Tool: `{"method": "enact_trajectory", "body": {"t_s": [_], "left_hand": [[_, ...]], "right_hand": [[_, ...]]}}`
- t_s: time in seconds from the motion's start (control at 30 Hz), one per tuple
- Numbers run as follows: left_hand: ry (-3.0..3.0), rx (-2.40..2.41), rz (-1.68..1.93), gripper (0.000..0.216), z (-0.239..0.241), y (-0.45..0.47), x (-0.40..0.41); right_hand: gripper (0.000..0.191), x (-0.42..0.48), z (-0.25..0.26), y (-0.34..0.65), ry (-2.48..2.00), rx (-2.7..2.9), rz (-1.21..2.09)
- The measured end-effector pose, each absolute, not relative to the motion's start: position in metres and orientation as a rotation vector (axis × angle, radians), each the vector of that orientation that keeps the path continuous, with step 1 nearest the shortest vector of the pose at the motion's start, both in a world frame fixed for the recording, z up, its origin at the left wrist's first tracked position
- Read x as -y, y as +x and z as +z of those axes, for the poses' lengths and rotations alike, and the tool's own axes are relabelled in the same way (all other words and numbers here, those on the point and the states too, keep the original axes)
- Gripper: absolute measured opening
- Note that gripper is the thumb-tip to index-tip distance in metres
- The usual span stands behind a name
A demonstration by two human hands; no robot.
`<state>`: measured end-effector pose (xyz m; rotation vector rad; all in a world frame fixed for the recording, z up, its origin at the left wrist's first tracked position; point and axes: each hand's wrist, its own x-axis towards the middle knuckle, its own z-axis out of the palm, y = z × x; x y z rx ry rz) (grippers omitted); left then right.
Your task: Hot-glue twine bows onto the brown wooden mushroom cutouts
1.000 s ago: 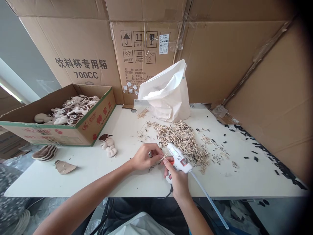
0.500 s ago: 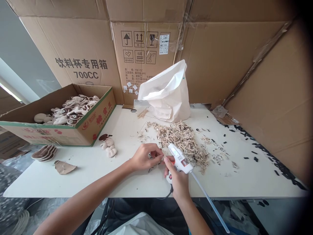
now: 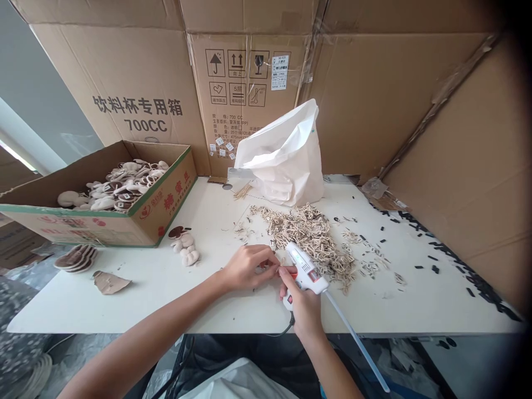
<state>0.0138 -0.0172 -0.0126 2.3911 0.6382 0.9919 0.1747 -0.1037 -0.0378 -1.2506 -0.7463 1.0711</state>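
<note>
L hand [image 3: 249, 267] pinched shut on small tan bit [image 3: 278, 267] at nozzle of hot glue gun [image 3: 306, 274] clamped in R hand [image 3: 303, 310], big heap of tan loops [image 3: 310, 238] left on desk [image 3: 83, 311], mushroom pieces [image 3: 120, 188] already in cardboard box [image 3: 166, 202].

The left hand [image 3: 249, 269] hid whatever its fingers pinched, and the right hand [image 3: 303, 310] covered most of the grip of the glue gun [image 3: 305, 275]. The cardboard box [image 3: 83, 227] ran off the picture's left edge, the white bag [image 3: 236, 382] was cut off below, and the black scraps [image 3: 434, 269] were too small to tell.
</note>
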Motion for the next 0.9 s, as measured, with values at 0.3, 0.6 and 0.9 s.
{"method": "enact_trajectory", "body": {"t_s": [0.3, 0.6, 0.9], "left_hand": [[2.454, -0.51, 0.901, 0.016, -0.0116, 0.0109, 0.0164], [2.518, -0.519, 0.899, 0.016, -0.014, 0.0109, 0.0167], [2.653, -0.433, 0.934, 0.023, -0.0143, 0.0113, 0.0132]], "right_hand": [[0.036, 0.1019, -0.0378, 0.1744, -1.197, 0.708, 1.066], [0.035, 0.1025, -0.0363, 0.1725, -1.216, 0.687, 1.057], [0.037, 0.104, -0.0304, 0.1716, -1.23, 0.68, 1.076]]}}
